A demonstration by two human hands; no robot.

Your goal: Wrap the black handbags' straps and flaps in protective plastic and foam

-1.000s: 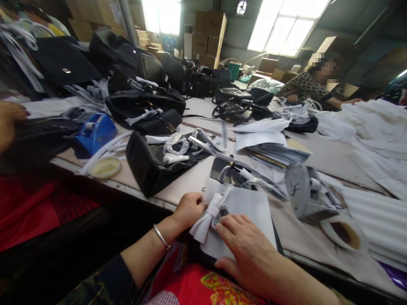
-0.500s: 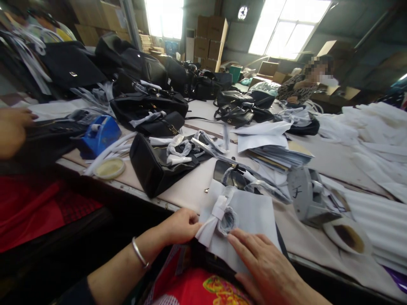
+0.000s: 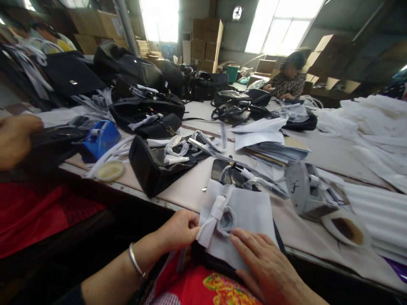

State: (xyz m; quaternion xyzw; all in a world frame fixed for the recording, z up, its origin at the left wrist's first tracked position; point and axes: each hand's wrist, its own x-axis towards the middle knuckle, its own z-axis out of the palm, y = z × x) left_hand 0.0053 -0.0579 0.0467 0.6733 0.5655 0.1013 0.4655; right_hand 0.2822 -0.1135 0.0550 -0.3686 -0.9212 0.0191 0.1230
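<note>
In front of me a black handbag (image 3: 227, 171) lies at the table edge, with a light sheet of paper (image 3: 254, 209) over most of it. On the paper rests a coiled, plastic-wrapped strap (image 3: 227, 221) with a white paper band (image 3: 217, 207) around its wrapped end. My left hand (image 3: 182, 228) is closed, thumb and finger pinching the band's loose lower end. My right hand (image 3: 262, 258) lies flat on the paper, fingers stretched, fingertips touching the coil's lower right side.
Left of the bag, another black handbag (image 3: 155, 167) lies open. A grey tape dispenser (image 3: 303, 188) and a tape roll (image 3: 346, 228) stand to the right. Behind are paper sheets (image 3: 260, 140) and more bags. A co-worker's hand (image 3: 15, 140) is at far left, beside a blue dispenser (image 3: 100, 140).
My hands hold nearly the same pose on the strap and paper. The co-worker's hand at left has moved right, and the person across the table has leaned lower and to the left.
</note>
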